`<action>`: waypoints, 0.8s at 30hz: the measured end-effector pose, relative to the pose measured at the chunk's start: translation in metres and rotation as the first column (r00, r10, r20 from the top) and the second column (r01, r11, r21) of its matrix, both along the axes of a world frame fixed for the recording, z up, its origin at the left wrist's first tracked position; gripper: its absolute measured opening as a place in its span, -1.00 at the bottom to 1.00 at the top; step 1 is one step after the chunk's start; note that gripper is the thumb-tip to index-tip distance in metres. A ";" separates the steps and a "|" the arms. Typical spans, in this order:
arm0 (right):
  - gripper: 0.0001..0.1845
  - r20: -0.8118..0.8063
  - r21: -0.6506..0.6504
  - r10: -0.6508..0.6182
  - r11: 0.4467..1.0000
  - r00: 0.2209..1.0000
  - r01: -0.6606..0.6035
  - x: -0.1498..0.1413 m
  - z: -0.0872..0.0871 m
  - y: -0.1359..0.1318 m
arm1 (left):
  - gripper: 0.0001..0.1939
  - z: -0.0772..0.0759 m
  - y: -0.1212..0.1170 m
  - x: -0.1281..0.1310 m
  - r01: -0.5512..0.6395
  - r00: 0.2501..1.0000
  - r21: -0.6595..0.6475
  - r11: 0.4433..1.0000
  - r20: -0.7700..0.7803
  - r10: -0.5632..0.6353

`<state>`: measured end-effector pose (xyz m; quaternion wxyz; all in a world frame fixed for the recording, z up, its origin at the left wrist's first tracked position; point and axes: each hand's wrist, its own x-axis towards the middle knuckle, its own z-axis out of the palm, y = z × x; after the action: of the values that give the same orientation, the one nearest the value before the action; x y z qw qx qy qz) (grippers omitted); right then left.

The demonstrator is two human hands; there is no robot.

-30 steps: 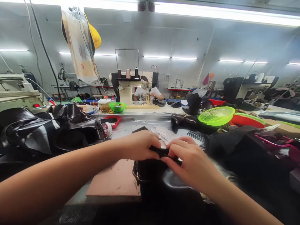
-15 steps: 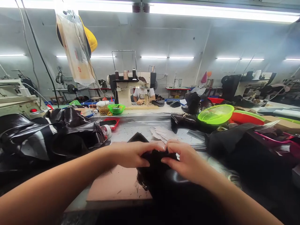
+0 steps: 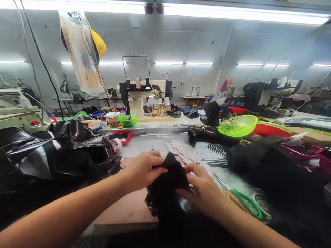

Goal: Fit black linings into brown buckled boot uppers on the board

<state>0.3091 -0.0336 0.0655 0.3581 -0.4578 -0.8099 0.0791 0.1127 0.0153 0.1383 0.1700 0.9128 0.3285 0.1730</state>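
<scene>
Grey worktable (image 3: 148,137), pink board (image 3: 124,210), paper scraps (image 3: 179,148), green-and-orange-handled scissors (image 3: 241,195), red tray (image 3: 128,138)

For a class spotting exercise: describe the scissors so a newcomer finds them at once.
Find the black material heaped on the right of the worktop. Between it and the right hand lie scissors, set apart by one green and one orange handle.

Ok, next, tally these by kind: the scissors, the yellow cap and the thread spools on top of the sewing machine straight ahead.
Scissors: 1 pair
Yellow cap: 1
Thread spools: 3
Total: 5, counting the scissors as one
</scene>
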 end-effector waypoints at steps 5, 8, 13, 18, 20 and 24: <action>-0.76 -0.132 -0.464 0.364 0.799 0.922 -0.382 0.004 0.015 0.005 | -0.81 -0.009 -0.010 -0.001 0.030 0.995 -0.030 0.999 0.095 -0.027; -0.80 -0.060 -0.573 0.431 0.724 0.900 -0.385 0.013 0.028 0.020 | -0.80 -0.016 -0.016 -0.004 0.023 0.987 -0.057 0.998 0.162 -0.013; -0.78 0.223 -0.403 0.243 0.905 0.944 -0.138 0.014 0.028 0.038 | -0.79 -0.028 -0.023 -0.012 -0.083 0.951 -0.198 0.977 0.276 0.136; -0.68 0.286 -0.273 0.125 0.961 0.950 -0.044 0.008 0.028 0.040 | -0.82 -0.039 -0.024 -0.016 -0.081 0.948 -0.229 0.970 0.283 0.146; -0.45 0.163 -0.247 0.086 0.968 0.983 -0.044 0.004 0.031 0.040 | -0.83 -0.041 -0.025 -0.015 -0.064 0.952 -0.215 0.974 0.278 0.124; -0.55 -0.096 -0.279 0.201 0.935 0.975 -0.220 -0.010 0.039 0.036 | -0.83 -0.046 -0.028 -0.012 -0.096 0.946 -0.152 0.984 0.293 0.138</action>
<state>0.2996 0.0028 0.1045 0.3038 -0.4127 -0.8218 0.2492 0.1007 -0.0129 0.0919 0.2692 0.8408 0.3633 0.2976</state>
